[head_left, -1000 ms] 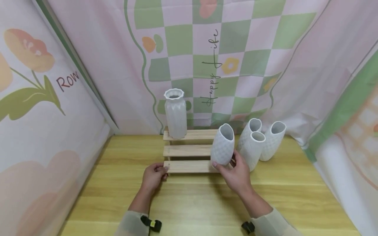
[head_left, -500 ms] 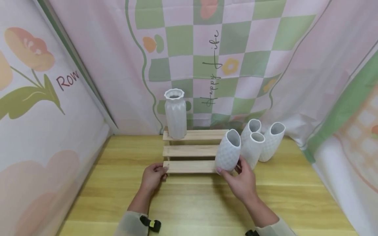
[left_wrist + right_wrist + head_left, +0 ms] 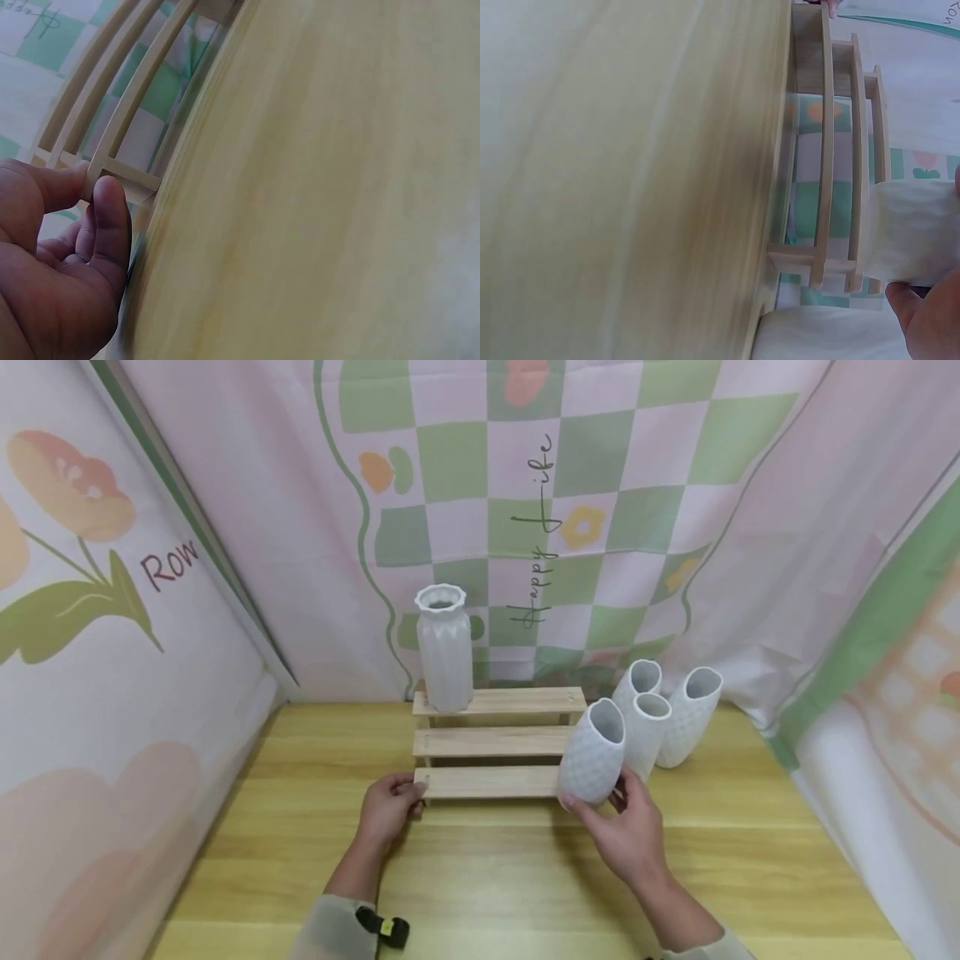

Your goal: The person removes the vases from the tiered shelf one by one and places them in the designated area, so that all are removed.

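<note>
A three-tier wooden rack stands on the table. At the rack's front left corner, my left hand pinches the end of the lowest slat between thumb and finger. My right hand grips a white diamond-textured vase low on its body, thumb in front. That vase overlaps the right end of the lower slats in the head view; in the right wrist view the held vase shows beside the slats. On the top tier, at the left, a white fluted vase stands upright.
Three more white vases stand close together on the table right of the rack, just behind the held one. The wood-grain table meets a checkered curtain at the back and a printed panel at the left.
My right hand has carried the textured vase to the right and nearer to me, uncovering the right end of the top slat. The left hand stays at the rack's corner.
</note>
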The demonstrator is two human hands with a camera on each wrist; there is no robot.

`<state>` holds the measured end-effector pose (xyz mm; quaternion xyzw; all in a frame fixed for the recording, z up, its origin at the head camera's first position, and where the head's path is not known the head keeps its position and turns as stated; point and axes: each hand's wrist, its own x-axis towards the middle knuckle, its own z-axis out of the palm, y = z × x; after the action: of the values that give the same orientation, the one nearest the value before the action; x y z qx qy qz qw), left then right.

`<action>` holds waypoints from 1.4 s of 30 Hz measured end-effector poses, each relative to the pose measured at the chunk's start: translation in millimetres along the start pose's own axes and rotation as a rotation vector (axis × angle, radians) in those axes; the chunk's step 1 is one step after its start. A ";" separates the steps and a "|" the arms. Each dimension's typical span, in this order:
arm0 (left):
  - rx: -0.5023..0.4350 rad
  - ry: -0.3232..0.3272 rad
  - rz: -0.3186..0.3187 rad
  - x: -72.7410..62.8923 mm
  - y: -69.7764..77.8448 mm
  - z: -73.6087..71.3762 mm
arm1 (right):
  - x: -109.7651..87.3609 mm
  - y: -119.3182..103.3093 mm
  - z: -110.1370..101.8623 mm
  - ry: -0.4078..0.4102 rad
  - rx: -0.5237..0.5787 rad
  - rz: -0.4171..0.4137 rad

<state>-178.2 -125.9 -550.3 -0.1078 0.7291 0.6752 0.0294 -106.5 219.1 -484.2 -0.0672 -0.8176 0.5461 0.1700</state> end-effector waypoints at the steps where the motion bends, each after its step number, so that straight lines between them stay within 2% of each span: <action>1: 0.001 -0.002 0.002 0.1 -0.4 0.1 | -0.6 0.8 -0.7 0.004 0.001 0.000; 11: -0.004 -0.002 -0.007 1.2 0.8 1.0 | -1.5 7.2 -9.3 0.037 -0.010 -0.017; 20: -0.002 -0.007 -0.022 0.8 -0.9 1.0 | -2.8 15.8 -19.2 0.054 -0.052 0.013; 42: -0.015 0.000 -0.003 1.1 -1.5 1.1 | -1.8 25.9 -48.1 0.131 -0.044 0.078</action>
<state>-179.0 -125.0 -552.1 -0.1092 0.7240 0.6805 0.0296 -89.9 270.6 -491.7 -0.1384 -0.8133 0.5286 0.1999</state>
